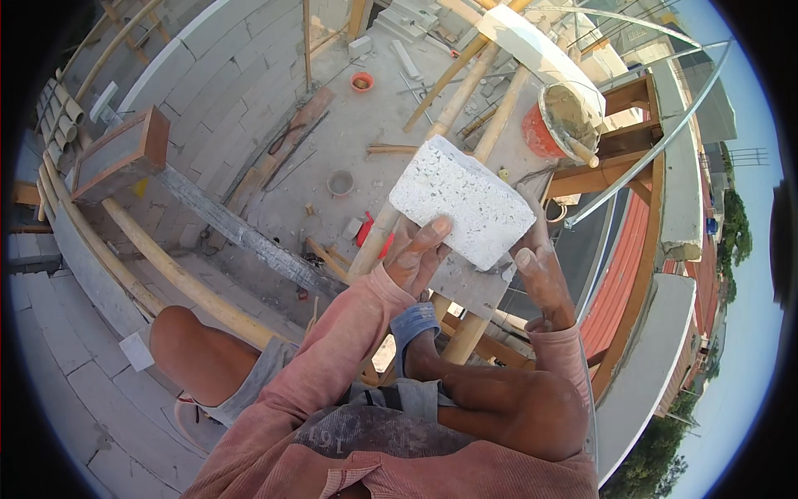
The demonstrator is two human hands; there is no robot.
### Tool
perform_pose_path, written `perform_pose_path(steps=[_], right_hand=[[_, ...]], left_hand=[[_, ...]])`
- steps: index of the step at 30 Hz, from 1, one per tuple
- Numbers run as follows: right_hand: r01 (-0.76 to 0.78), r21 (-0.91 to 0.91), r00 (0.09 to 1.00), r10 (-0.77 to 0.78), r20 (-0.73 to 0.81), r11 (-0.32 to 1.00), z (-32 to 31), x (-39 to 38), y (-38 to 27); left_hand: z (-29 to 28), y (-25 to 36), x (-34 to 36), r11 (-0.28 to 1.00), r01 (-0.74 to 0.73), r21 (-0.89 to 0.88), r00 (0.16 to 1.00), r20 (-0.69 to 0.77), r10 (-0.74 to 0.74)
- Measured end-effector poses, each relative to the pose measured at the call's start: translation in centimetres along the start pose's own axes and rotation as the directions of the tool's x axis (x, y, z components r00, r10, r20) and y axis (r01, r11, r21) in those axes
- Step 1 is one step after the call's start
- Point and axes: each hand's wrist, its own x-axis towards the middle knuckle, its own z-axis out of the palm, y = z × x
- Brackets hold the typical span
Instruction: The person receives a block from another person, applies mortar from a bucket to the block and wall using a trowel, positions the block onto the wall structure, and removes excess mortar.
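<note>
A white, speckled block of lightweight concrete (465, 200) is held up in front of me, tilted, with one broad face toward me. My left hand (416, 249) closes on its lower left edge, the thumb lying over the near face and the fingers going underneath. At the block's right end is my right hand (544, 270), its fingers running up along and behind that side and its thumb near the lower right corner. Both hands are dusty. Just below the block, a grey board (470, 284) shows between my forearms.
An orange bucket (542, 133) with grey mortar stands beyond the block, right of bamboo poles (453, 112). Block walls (224, 62) rise at left. Far below lie a small orange bucket (362, 81) and a grey bowl (340, 183). A wooden frame (632, 166) and metal bar (657, 150) stand right.
</note>
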Motion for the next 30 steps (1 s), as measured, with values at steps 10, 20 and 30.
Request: perform_pose_path(steps=[10,20,30], right_hand=[[0.140,-0.060,0.862,-0.151,-0.484,0.988,0.4,-6.8,-11.6],[-0.061,-0.551,0.589,-0.415,-0.693,0.832,-18.8,-12.0,-20.9],[-0.571,-0.639,0.420,-0.486,-0.767,0.516,-40.3,-13.8,-18.3]], left_hand=[[9.1,-4.5,0.2,0.977,0.160,0.141,0.909,0.365,-0.202],[8.6,-1.1,-2.3,0.870,0.183,0.459,0.704,0.556,-0.441],[7.8,-2.2,-1.1,0.857,0.251,0.450,0.769,0.444,-0.459]])
